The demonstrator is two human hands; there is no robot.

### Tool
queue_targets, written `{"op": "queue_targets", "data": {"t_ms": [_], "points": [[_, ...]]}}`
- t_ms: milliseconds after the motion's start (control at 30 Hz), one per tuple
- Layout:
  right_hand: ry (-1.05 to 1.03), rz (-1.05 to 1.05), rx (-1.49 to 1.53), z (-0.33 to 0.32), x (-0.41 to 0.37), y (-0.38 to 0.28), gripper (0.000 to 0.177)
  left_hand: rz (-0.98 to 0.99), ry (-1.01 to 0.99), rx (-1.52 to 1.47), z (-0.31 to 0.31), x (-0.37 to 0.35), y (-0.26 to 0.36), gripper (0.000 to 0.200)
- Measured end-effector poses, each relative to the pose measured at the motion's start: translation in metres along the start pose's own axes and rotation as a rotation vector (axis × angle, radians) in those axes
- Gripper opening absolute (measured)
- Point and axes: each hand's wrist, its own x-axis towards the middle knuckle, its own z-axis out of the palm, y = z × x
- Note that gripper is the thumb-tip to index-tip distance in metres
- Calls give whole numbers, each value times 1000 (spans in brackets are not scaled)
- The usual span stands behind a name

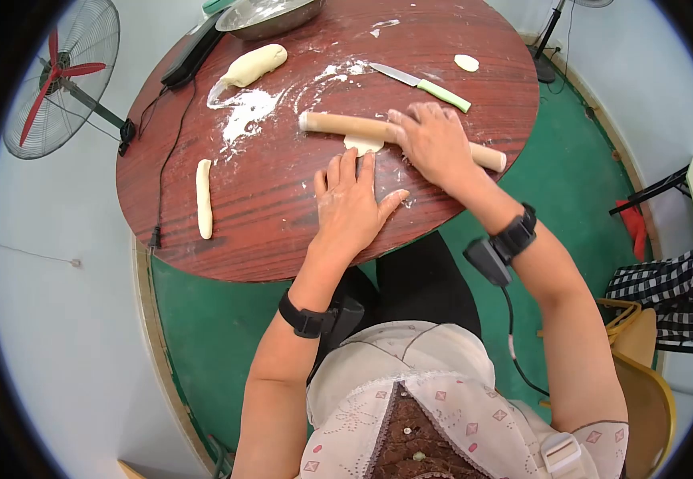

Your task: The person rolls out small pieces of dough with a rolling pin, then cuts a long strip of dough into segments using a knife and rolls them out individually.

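Observation:
A wooden rolling pin (346, 124) lies across a small flat piece of dough (365, 144) near the middle of the round table. My right hand (432, 144) is wrapped over the pin's right half. My left hand (352, 199) lies with its fingers spread, fingertips at the near edge of that dough piece. Beyond the pin is a knife (418, 84) with a pale green handle, and a round dough disc (466, 63) sits farther right. A long dough strip (204, 199) lies at the left, and a thick dough lump (257, 65) rests at the back left.
White flour (248, 114) is scattered over the dark red table (258, 239). A metal bowl (270, 17) and a black object with a cord (202, 49) are at the far left edge. A fan (57, 72) stands left; a yellow chair (642, 383) and part of a person are at right.

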Motion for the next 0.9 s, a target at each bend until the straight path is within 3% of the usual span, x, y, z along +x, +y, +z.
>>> {"op": "queue_targets", "data": {"t_ms": [67,167,233,300,433,500,600,700,800,900], "points": [[-117,57,-64,3,10,9,35,22,45,-3,3,0,-2,68],[-38,34,16,5,2,0,36,38,92,2,3,-2,-4,68],[-108,24,89,-10,-17,-19,44,18,75,-6,0,-2,-1,66],[39,-59,-12,-7,-30,-25,48,-3,79,-29,2,-2,-1,66],[34,-14,-138,4,-6,-5,51,2,56,-30,3,-4,-2,67],[-219,55,-15,-8,12,7,48,-3,18,-52,-3,-2,-3,67],[-203,-56,185,6,17,30,42,38,-56,-97,-8,1,-15,67],[-197,9,190,-10,22,30,37,149,-158,-144,-18,9,-38,64],[-161,-17,281,-15,19,21,37,156,-95,-181,-20,7,-34,59],[-142,-170,248,-11,11,6,37,172,-30,-163,-16,1,-16,57]]}}
